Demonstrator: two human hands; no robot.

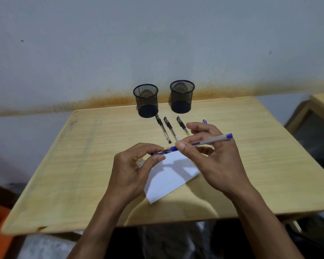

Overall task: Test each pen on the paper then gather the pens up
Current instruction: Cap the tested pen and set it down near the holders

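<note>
Both hands above paper on wooden table. Right hand pinches blue pen barrel, thumb and forefinger. Left hand grips its cap end. Three black pens lie on table beyond paper, near two mesh cups. Another blue pen partly hidden behind right hand.

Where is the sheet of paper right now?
The paper lies on the wooden table, near its front edge, under both hands and in front of the row of pens.
</note>
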